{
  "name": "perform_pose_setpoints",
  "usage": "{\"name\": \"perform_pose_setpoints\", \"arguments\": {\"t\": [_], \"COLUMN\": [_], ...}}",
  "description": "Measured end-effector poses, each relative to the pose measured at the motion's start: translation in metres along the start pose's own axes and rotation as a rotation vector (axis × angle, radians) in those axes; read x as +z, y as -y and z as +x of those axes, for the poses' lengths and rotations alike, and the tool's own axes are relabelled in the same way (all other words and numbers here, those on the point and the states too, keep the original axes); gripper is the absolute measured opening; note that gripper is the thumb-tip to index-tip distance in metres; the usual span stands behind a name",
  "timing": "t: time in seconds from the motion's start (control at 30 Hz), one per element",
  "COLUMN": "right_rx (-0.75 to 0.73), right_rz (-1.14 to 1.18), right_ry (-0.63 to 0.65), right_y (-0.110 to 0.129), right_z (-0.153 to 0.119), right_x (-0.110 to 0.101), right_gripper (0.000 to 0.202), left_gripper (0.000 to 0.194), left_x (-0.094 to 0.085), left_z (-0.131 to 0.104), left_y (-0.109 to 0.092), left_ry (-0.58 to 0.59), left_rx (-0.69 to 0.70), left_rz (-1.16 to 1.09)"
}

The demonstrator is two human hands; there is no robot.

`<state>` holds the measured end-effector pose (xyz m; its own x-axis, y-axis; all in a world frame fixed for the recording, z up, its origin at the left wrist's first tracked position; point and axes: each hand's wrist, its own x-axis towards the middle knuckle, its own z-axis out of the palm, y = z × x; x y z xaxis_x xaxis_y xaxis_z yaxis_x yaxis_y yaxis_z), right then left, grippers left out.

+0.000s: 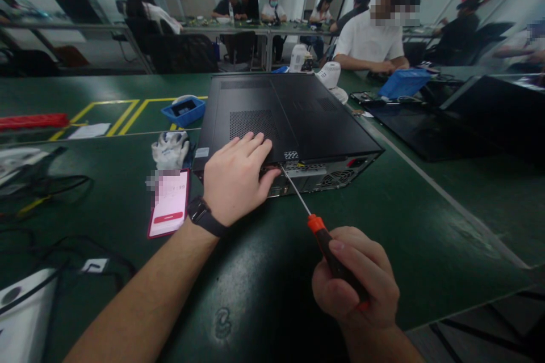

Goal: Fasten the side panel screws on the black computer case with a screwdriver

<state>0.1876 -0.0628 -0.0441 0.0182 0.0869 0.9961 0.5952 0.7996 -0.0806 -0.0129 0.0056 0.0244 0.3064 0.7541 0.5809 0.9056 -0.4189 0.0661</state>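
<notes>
A black desktop computer case lies on its side on the green table, its rear panel with a fan grille facing me. My left hand rests with fingers spread on the top cover near the rear edge, the thumb down by the rear panel. My right hand is wrapped around the handle of a screwdriver with a black and orange grip. Its shaft points up and left, and the tip meets the rear edge of the case beside my left thumb. The exact contact spot is too small to tell.
A phone and a work glove lie left of the case. Behind them sits a blue tray. Black cables spread at far left. A dark flat panel lies at right, and a co-worker sits across the table.
</notes>
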Motion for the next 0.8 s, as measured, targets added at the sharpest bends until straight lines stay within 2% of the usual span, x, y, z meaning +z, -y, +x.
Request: {"name": "perform_pose_setpoints", "arguments": {"t": [0.1,0.17,0.23,0.43,0.57,0.67,0.8], "right_rx": [0.047,0.088,0.1,0.005,0.007,0.017,0.061], "right_rz": [0.012,0.061,0.08,-0.001,-0.015,-0.033,-0.019], "right_ry": [-0.106,0.025,0.05,0.001,0.041,0.057,0.152], "right_y": [0.007,0.01,0.011,0.0,0.001,0.004,0.006], "right_z": [0.003,0.004,0.004,-0.001,0.002,0.006,0.006], "right_x": [0.002,0.0,-0.002,-0.003,-0.003,-0.008,-0.019], "right_gripper": [0.034,0.035,0.036,0.033,0.035,0.03,0.027], "left_gripper": [0.046,0.046,0.046,0.046,0.046,0.046,0.045], "left_x": [0.0,0.0,0.0,0.001,0.001,0.001,0.001], "left_z": [0.0,-0.001,-0.001,-0.001,-0.001,-0.001,-0.001], "left_y": [0.0,0.0,0.0,0.001,0.001,0.001,0.001], "left_ry": [-0.005,-0.005,-0.007,0.003,-0.003,-0.003,-0.005], "left_rx": [0.003,0.002,-0.001,-0.004,-0.004,0.0,0.001], "left_rz": [0.0,0.001,0.001,0.002,0.002,0.001,0.008]}}
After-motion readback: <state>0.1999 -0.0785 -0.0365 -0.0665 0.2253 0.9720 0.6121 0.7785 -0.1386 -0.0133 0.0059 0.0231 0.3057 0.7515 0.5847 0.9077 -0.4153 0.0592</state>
